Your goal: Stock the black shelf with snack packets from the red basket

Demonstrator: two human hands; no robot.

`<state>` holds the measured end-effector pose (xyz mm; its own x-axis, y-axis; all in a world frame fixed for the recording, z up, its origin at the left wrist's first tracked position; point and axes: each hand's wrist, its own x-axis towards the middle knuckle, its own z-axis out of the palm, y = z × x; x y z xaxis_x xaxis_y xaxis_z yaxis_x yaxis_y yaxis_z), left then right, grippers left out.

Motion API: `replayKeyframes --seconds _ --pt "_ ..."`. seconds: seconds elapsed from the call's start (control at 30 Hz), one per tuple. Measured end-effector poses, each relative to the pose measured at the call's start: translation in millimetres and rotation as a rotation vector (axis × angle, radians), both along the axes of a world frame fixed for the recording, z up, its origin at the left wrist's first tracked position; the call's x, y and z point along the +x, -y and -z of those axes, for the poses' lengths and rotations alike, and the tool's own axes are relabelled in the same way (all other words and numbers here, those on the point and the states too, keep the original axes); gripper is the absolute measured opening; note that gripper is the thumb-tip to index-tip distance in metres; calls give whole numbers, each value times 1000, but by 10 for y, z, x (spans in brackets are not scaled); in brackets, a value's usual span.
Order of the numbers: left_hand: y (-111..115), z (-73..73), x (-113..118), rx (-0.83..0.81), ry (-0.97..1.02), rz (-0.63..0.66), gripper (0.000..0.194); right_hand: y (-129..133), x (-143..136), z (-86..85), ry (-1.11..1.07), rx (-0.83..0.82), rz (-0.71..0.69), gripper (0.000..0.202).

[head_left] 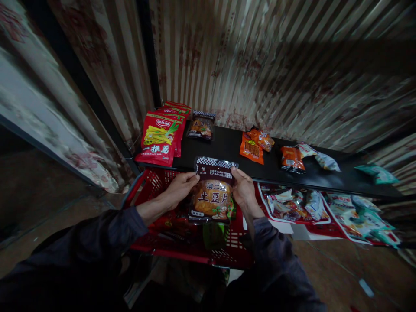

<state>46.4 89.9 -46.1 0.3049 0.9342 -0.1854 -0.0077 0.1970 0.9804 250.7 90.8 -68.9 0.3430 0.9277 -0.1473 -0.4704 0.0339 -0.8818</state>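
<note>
Both hands hold up a dark brown bag of potato chips point(212, 193) with a checkered top edge and its printed front facing me. My left hand point(183, 186) pinches the bag's left edge near the top. On the opposite side, my right hand point(243, 188) grips the right edge, thumb at the upper corner. Beneath the bag is a red plastic basket point(149, 177) with several packets in it, partly hidden by the bag and my arms. Behind it, a matching chip bag point(201, 125) leans upright on a black shelf point(221, 147).
Several red snack bags point(159, 138) stand at the shelf's left end. Orange packets point(251, 147), an orange bag point(292, 159) and a teal packet point(378, 173) lie further right. Below are two more filled baskets point(273, 216). A striped curtain point(260, 65) hangs behind the shelf.
</note>
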Motion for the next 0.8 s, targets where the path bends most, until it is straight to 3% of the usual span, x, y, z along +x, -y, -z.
replayKeyframes --seconds 0.23,0.57,0.8 --pt "18 -24 -21 42 -35 12 29 -13 -6 12 41 5 27 25" --pt "1 -118 -57 -34 27 125 19 -14 10 3 28 -3 73 19" --pt "37 -15 -23 -16 -39 130 14 -28 52 4 0 1 72 17"
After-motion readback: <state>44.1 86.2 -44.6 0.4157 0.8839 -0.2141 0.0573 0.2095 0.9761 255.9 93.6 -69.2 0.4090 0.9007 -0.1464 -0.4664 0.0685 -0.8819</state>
